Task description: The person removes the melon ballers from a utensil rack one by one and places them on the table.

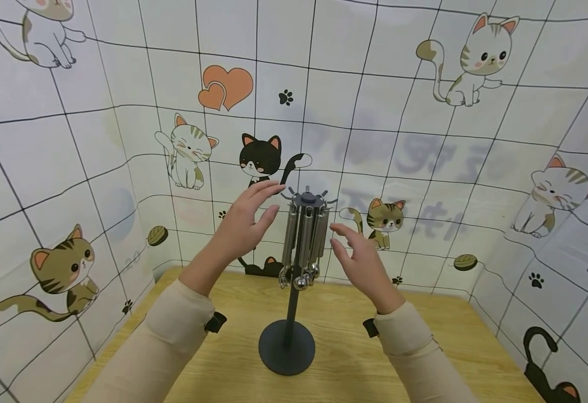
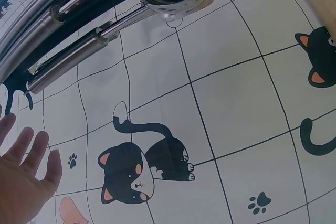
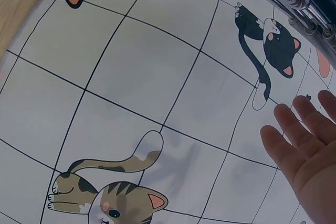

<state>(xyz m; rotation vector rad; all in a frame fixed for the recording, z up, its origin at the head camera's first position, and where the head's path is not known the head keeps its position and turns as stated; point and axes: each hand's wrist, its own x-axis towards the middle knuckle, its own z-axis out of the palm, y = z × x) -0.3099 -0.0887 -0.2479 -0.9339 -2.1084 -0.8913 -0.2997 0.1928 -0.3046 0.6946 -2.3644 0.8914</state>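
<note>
A dark stand with a round base (image 1: 287, 347) rises from the wooden table, and metal utensils (image 1: 306, 238) with steel handles hang from hooks around its top. My left hand (image 1: 246, 224) is raised just left of the hooks, fingers extended and holding nothing. On the other side, my right hand (image 1: 362, 260) is beside the handles, its fingers loosely bent and empty. The left wrist view shows the utensils (image 2: 79, 51) above the left hand (image 2: 26, 177); in the right wrist view they (image 3: 310, 14) are above the right hand (image 3: 310, 156).
The wooden table (image 1: 223, 358) extends around the stand's base. Behind it and at both sides stand white walls (image 1: 284, 33) with a black grid, cartoon cats, hearts and paw prints. Both forearms in beige sleeves reach in from the front, with black wrist bands.
</note>
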